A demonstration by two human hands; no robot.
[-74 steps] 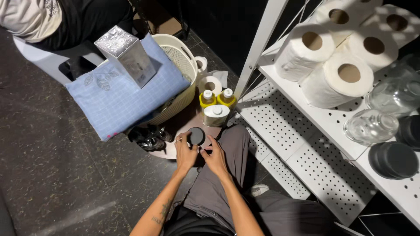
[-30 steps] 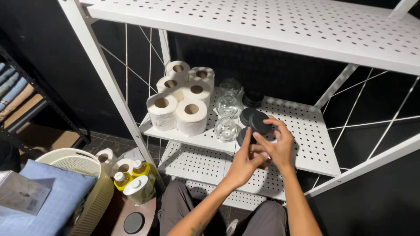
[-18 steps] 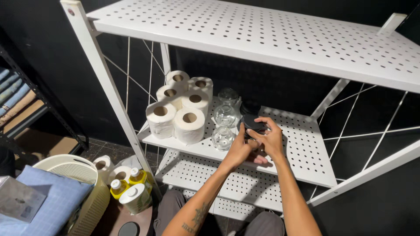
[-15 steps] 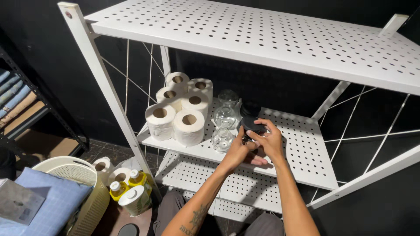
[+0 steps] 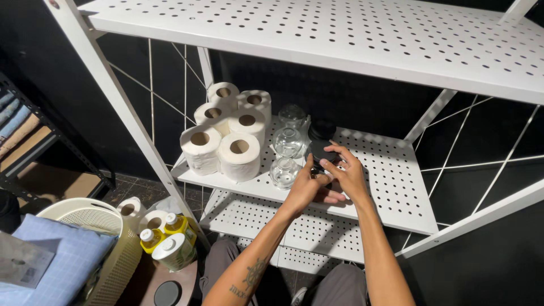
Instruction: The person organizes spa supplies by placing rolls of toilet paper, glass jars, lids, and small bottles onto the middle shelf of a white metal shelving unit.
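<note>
Both hands, left (image 5: 303, 190) and right (image 5: 347, 173), clamp their fingers on a black lid (image 5: 322, 151) over the shelf (image 5: 391, 170); it looks light, stiff, smooth, best gripped by its rim.

The flat black round lid (image 5: 321, 151) was mostly hidden beneath the right hand (image 5: 347, 174); the cream woven basket (image 5: 110, 240) was cut off at the frame's bottom edge.

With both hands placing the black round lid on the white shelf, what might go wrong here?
1. The left hand is right beside the clear glass jars; a nudge may knock one over.
2. The black round lid, pinched by the right hand, could slip onto the white perforated shelf and roll off.
</note>
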